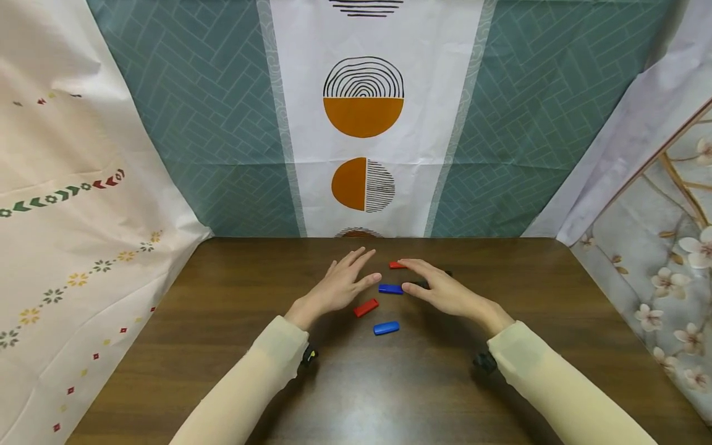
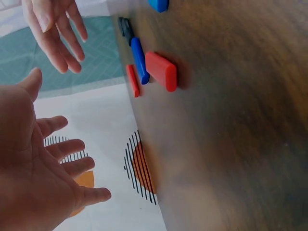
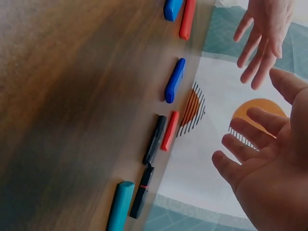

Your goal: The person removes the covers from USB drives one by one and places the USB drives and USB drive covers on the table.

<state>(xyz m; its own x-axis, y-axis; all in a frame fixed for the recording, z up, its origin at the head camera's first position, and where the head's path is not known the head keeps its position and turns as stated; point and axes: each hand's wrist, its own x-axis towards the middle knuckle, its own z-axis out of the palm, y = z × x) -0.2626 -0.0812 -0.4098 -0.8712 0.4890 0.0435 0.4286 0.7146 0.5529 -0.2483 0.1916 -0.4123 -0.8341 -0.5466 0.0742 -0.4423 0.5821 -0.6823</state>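
Note:
Both hands hover over the wooden table with nothing in them. My left hand (image 1: 340, 285) has its fingers spread, close to a red marker-like block (image 1: 366, 308). Facing it, my right hand (image 1: 445, 290) holds its fingers loosely extended beside a dark blue marker-like piece (image 1: 390, 288). Nearer to me lies a lighter blue block (image 1: 386, 328); a thin red piece (image 1: 397, 265) is at the back, partly covered by the right fingers. The right wrist view shows two black pieces (image 3: 155, 139) end to end and a teal one (image 3: 120, 207), largely hidden behind the right hand in the head view.
The brown table (image 1: 250, 278) ends at a hanging cloth (image 1: 206, 123) with green panels and orange circles. Patterned cloths stand along the left (image 1: 83, 247) and right (image 1: 656, 278) sides. Each wrist carries a small dark device (image 1: 485, 361).

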